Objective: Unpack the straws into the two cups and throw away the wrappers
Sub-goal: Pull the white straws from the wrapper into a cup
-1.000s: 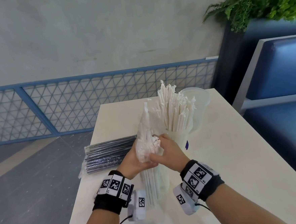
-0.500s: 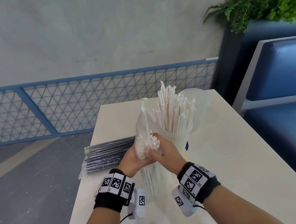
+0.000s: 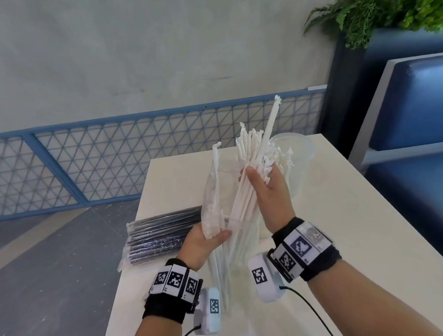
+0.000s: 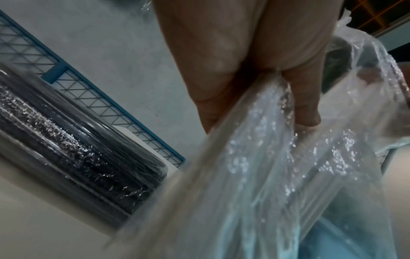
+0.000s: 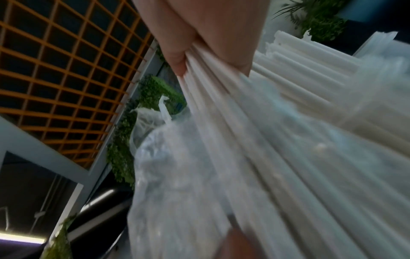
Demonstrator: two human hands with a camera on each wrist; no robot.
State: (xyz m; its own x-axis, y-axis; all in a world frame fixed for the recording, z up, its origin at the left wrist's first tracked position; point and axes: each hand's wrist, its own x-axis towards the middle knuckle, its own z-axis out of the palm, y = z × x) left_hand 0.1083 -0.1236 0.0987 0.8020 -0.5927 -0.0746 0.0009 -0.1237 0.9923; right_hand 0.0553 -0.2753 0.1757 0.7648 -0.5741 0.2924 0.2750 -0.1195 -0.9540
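White straws: a bundle of paper-wrapped white straws, tilted up and to the right, held above the bench; their frayed tips fan out near the top, and one straw sticks up higher than the rest.
Right hand: wrapped round the upper part of the white straws, thumb on the near side and fingers on the far side; the right wrist view shows the same clasp on the bundle.
Clear wrapper: a crinkled transparent bag, standing upright just left of the white straws, with the lower ends of the straws still inside it.
Left hand: clenched on the lower part of the clear wrapper, thumb across its front; in the left wrist view the fingers bunch the plastic.
Plastic cup: clear, upright on the bench, just behind the right hand and partly hidden by it; whether anything is in it cannot be told.
Black straws: a sealed pack lying flat on the bench's left edge, near the left hand and not touched.
Bench: a pale cream top.
Surroundings: blue lattice railing behind, a blue padded seat to the right, a green fern above it.
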